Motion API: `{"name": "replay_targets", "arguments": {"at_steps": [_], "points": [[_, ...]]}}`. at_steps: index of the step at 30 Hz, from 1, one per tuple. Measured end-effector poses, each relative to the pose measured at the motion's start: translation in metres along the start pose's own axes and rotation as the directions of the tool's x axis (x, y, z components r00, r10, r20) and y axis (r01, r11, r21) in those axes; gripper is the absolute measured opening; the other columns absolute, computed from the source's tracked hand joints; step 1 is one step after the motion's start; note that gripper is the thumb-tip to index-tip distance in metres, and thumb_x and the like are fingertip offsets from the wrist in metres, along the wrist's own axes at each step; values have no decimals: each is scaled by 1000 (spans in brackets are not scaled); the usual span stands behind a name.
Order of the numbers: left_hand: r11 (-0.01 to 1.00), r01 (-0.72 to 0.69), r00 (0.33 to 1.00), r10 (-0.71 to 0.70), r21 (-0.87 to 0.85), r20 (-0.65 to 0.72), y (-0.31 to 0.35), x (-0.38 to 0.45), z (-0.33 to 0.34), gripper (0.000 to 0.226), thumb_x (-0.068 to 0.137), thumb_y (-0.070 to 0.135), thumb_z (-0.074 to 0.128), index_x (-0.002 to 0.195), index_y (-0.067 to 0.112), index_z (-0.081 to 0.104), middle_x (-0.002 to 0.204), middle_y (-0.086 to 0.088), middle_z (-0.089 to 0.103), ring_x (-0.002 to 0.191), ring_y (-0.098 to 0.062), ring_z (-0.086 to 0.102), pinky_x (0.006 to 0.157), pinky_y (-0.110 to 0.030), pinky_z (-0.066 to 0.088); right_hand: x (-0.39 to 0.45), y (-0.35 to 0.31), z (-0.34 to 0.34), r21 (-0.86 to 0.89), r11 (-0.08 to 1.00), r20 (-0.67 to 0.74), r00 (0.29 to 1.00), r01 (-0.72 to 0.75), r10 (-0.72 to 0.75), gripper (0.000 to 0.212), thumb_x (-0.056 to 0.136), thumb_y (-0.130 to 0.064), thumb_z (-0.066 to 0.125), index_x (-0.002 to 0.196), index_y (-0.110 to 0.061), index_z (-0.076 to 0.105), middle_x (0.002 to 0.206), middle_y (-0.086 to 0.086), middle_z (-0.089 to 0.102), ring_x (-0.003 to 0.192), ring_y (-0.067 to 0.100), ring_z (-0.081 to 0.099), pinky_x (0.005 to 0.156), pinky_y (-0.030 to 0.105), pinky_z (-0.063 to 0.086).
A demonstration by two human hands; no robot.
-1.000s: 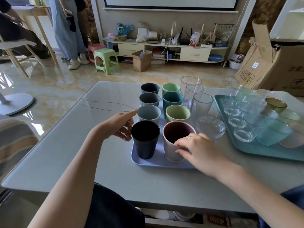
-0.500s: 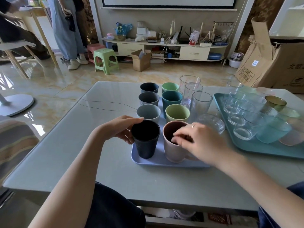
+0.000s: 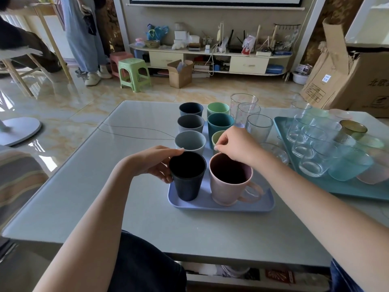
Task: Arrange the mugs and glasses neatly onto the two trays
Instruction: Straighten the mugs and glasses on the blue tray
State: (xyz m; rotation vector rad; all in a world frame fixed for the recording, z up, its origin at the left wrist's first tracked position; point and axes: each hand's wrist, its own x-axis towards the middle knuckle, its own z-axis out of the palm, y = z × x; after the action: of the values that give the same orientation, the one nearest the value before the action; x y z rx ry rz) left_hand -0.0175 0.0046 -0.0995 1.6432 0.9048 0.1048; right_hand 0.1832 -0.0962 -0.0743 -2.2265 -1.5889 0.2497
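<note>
Your left hand (image 3: 154, 163) grips the black cup (image 3: 187, 175) on the near tray (image 3: 221, 205); your right hand (image 3: 235, 144), fingers curled and grasping nothing, hovers above the pink mug (image 3: 229, 180).

Home living rm. Low grey table (image 3: 130, 207) w/ trays of cups. Glossy marble-look tile floor (image 3: 69, 106). Long low media cabinet (image 3: 210, 60) along far wall, cluttered: router, cables, boxes, books. Green plastic stool (image 3: 134, 75), pink one behind. Open cardboard boxes (image 3: 345, 81) at right. Person standing in sneakers (image 3: 92, 77) back left.
</note>
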Motion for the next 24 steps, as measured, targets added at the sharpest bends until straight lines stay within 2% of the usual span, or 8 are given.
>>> {"name": "replay_targets", "arguments": {"at_steps": [5,8,10,11,13,16,19,24], "points": [[1000,10,1000,-10,-5,16,-1,1,-1,41,93,44,50,94,5,64,68,-11,65,53,-23,63,54,-28,55,2,-2,2,25,998,10,999,51,-52,14,83,-21,68,86,-11,77,84,7,73,79,22,64,78,36,54],[1000,23,1000,-23,-2,14,-1,1,-1,46,92,46,48,95,3,63,72,-14,64,53,-23,63,54,-28,56,4,-1,1,19,998,38,998,58,-59,17,83,-22,67,73,-11,75,70,6,69,67,19,59,67,30,51],[999,43,999,-42,-5,26,-1,1,-3,53,92,51,45,94,1,60,77,-18,61,54,-24,64,55,-28,56,5,-2,-3,37,999,53,998,37,-38,38,86,-26,64,53,-8,62,51,8,52,52,18,44,54,26,37],[998,60,998,-59,-22,34,-2,1,-5,56,92,55,42,91,2,58,77,-20,59,55,-25,64,55,-29,56,8,-2,-5,59,998,24,999,27,-29,44,87,-29,62,52,-3,59,50,15,50,50,18,40,52,26,33],[992,83,996,-80,-90,30,-4,2,-10,61,91,62,35,76,5,53,71,-19,57,53,-27,63,54,-29,54,17,0,-14,96,995,-92,996,26,-17,41,90,-29,59,68,5,66,66,25,64,54,22,45,56,27,37],[985,65,994,-78,-158,-77,-6,8,-15,64,89,67,30,64,10,45,59,-13,52,47,-25,58,50,-28,52,41,4,-27,60,997,-179,983,45,-33,23,90,-19,59,85,-1,73,85,18,72,72,24,62,73,30,49],[988,33,977,-63,-148,-205,-6,15,-15,57,89,64,37,67,12,41,56,-10,49,41,-21,54,47,-28,51,67,5,-23,-59,997,-98,994,48,-54,19,89,-16,61,100,-7,73,101,14,71,93,28,64,87,34,51],[998,-13,964,-1,-54,-264,-2,24,-10,46,90,54,46,70,13,41,54,-5,47,38,-18,51,46,-25,50,90,8,0,-181,983,10,1000,6,-5,23,86,-22,65,99,-4,70,101,17,69,96,33,62,87,41,52]]}}
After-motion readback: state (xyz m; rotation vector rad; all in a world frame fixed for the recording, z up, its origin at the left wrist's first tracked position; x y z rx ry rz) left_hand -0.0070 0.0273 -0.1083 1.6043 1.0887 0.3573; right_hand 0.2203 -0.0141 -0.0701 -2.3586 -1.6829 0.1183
